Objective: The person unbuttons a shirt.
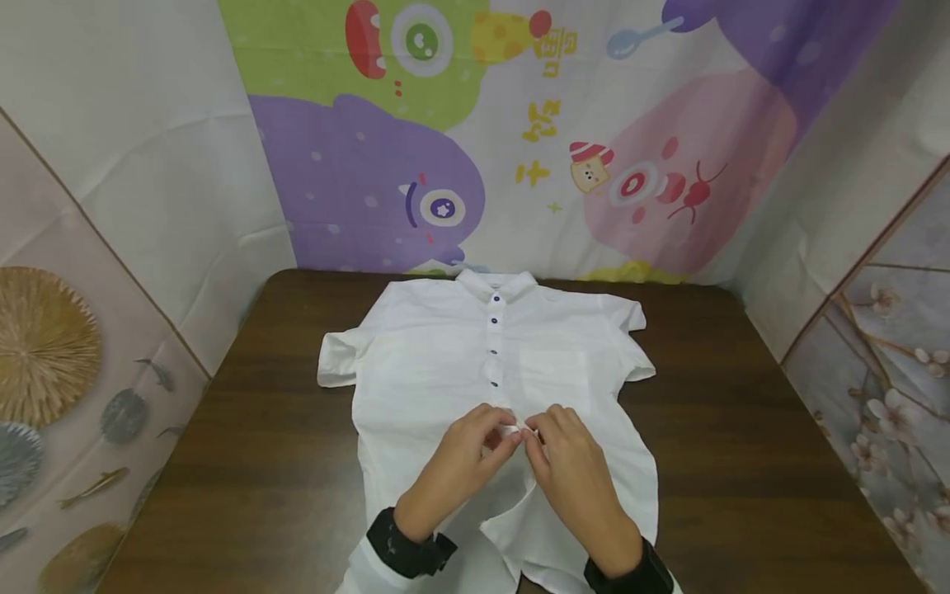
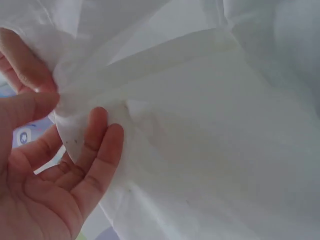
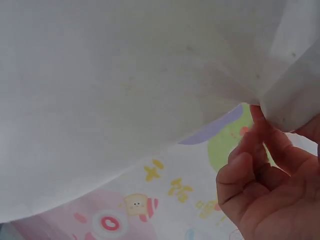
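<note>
Both hands | left hand (image 1: pixel 463 458) and right hand (image 1: pixel 571 462) are pinched on shirt (image 1: pixel 445 355) placket below the buttons (image 1: pixel 495 321), apparently for fastening | shirt is spread flat on table (image 1: pixel 742 429).

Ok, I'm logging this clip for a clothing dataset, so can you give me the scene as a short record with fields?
garment: white short-sleeved shirt, lying front up, collar away from the person
buttons: dark, four visible down the placket, upper ones fastened
left hand: left hand pinches the placket edge below the lowest visible button
right hand: right hand pinches the facing edge, fingers meeting the left hand's
hem: lower front parted near the person
surface: dark wooden table
backdrop: cartoon monster cloth
</note>
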### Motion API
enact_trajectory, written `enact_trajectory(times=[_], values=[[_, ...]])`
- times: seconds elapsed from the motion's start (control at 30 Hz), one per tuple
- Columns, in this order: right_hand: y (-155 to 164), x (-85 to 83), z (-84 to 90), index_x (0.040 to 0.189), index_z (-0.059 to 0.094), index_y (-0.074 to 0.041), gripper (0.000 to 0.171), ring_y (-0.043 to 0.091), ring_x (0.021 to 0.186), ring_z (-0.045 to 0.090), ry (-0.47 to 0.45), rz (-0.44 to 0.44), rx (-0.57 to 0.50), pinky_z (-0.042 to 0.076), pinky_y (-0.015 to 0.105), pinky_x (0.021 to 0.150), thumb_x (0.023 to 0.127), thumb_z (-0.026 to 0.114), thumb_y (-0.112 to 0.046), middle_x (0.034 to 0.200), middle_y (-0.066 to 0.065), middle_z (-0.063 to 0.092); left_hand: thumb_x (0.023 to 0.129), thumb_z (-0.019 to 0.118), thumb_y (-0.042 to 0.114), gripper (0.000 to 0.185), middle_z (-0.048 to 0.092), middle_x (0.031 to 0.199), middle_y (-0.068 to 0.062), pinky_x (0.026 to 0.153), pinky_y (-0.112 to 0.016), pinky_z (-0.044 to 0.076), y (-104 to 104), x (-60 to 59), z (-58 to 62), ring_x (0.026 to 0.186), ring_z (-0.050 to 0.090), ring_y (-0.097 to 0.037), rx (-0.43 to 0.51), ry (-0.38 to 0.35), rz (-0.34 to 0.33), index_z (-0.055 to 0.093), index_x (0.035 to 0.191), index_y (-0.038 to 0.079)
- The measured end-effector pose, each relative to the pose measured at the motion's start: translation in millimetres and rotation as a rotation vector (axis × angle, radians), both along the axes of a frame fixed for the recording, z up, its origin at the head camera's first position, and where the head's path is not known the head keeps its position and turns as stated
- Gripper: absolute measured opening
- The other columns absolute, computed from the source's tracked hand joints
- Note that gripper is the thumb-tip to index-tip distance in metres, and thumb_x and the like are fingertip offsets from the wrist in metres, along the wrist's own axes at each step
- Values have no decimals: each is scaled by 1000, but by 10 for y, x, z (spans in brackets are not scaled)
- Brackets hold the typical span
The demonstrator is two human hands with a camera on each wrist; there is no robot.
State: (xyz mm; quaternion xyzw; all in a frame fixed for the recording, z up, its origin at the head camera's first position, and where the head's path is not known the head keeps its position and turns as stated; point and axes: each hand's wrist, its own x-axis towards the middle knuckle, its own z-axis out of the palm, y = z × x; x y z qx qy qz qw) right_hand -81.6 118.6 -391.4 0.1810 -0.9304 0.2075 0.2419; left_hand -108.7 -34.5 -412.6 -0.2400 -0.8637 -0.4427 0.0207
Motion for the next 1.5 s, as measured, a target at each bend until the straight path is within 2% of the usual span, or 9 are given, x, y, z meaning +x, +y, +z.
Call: enact_trajectory(times=[0.13, 0.23, 0.47, 0.6, 0.87, 1.23, 1.5], values=[[19, -12, -13, 84, 63, -2, 9, 14, 75, 51, 4, 57, -52, 46, 25, 64, 79, 70, -2, 78, 2, 56, 91, 60, 20, 16, 60, 88, -4, 68, -27, 53, -3, 4, -1, 73, 60, -12, 53, 28, -6, 64, 94, 5], [29, -26, 13, 87, 63, -2, 6, 13, 75, 51, -52, 80, -93, 47, 25, 65, 82, 67, -2, 80, 2, 57, 89, 62, 17, 12, 57, 85, -3, 65, -26, 51, 6, -2, 18, 71, 57, -12, 79, 59, 20, 65, 90, 5], [46, -59, 51, 92, 67, -4, 8, 11, 77, 52, -181, 47, -171, 47, 25, 66, 85, 65, -7, 80, -1, 60, 89, 61, 12, 10, 53, 82, -1, 60, -20, 45, 13, 19, 52, 68, 49, -10, 90, 77, 75, 67, 92, 4], [63, -82, 60, 90, 68, -5, 7, 9, 75, 51, -202, 49, -210, 46, 24, 65, 84, 65, -7, 79, -1, 60, 89, 61, 14, 10, 50, 80, 1, 58, -18, 42, 7, 16, 75, 66, 45, -8, 105, 67, 82, 67, 92, 6], [75, -88, 57, 89, 68, -5, 7, 8, 73, 50, -232, 45, -253, 45, 21, 62, 84, 67, -8, 78, -1, 60, 90, 59, 14, 11, 50, 79, 0, 57, -19, 40, -2, 3, 95, 66, 44, -8, 134, 48, 56, 68, 92, 6], [40, -111, -9, 87, 66, -6, 6, 9, 72, 54, -261, 21, -303, 48, 23, 62, 87, 64, -11, 79, 0, 59, 92, 56, 14, 13, 51, 81, -2, 59, -20, 42, 16, 7, 39, 67, 45, -8, 138, 19, 21, 66, 90, 5], [10, -127, -41, 88, 65, -5, 8, 12, 68, 54, -265, 5, -330, 47, 22, 60, 87, 64, -13, 77, 2, 61, 92, 57, 15, 14, 51, 81, -1, 59, -20, 41, -2, 17, 5, 67, 44, -8, 172, -35, 46, 67, 93, 6]])
